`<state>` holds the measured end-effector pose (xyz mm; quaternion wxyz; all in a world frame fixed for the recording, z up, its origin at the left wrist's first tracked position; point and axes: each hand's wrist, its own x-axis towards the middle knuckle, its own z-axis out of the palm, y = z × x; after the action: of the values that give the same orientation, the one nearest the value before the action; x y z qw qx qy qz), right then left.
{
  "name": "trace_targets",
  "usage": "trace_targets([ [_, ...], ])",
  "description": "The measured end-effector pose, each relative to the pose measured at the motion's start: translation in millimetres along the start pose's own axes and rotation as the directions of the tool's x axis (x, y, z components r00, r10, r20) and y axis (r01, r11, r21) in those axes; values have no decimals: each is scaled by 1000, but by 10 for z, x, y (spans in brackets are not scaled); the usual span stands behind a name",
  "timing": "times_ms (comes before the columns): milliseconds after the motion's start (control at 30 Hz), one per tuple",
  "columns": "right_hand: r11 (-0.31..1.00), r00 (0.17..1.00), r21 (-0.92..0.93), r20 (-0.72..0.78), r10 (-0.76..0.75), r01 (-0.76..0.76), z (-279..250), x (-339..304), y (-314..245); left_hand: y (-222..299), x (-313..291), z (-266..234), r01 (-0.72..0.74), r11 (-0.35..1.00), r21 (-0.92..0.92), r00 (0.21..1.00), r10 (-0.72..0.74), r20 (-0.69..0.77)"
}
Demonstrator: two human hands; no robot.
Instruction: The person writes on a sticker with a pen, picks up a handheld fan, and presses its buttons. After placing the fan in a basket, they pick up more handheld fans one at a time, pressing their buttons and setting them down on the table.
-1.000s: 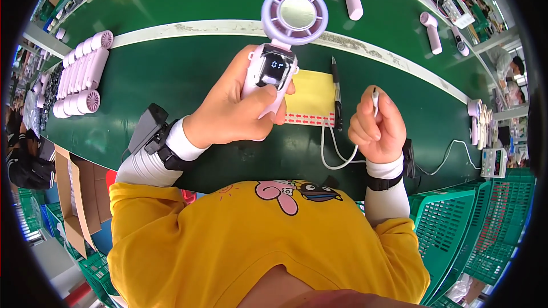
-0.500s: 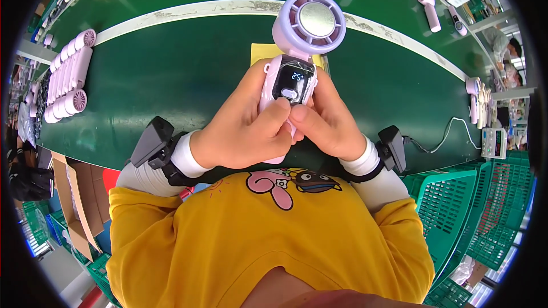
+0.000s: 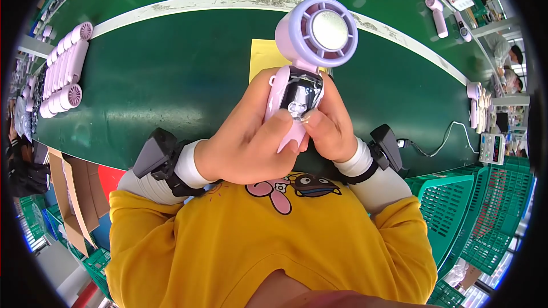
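Note:
A handheld fan in pink and lilac, with a round silver disc at the centre of its grille, is upright between my hands. My left hand wraps the left side of the handle, its thumb on the lower part of the glossy black panel. My right hand closes round the right side, with its thumb tip at the panel's lower right edge. Clear film over the panel looks wrinkled and catches the light. Behind the handle, a yellow sheet lies on the green table, partly covered.
Several pink fans lie in a row at the table's left. More fans lie beyond the white strip. At right are a small meter with a cable, and green crates. An open cardboard box stands lower left.
The lit digits on the fan's panel no longer show; glare now covers its film. The fan has shifted slightly right and tilted, and both thumbs have moved down to the panel's lower edge.

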<state>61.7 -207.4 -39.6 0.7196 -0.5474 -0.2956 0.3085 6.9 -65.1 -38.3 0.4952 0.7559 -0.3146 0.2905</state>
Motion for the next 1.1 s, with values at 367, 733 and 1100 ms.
trace_targets([
  [367,999,999,21,11,-45,44,44,-40,-10,77,23,-71,-130,978,163,991,121,64],
  [733,994,995,113,95,-17,6,32,12,-68,118,61,-103,527,607,-595,821,-545,170],
  [1100,996,997,79,48,-56,52,6,46,-144,68,12,-98,485,556,-675,842,-504,191],
])
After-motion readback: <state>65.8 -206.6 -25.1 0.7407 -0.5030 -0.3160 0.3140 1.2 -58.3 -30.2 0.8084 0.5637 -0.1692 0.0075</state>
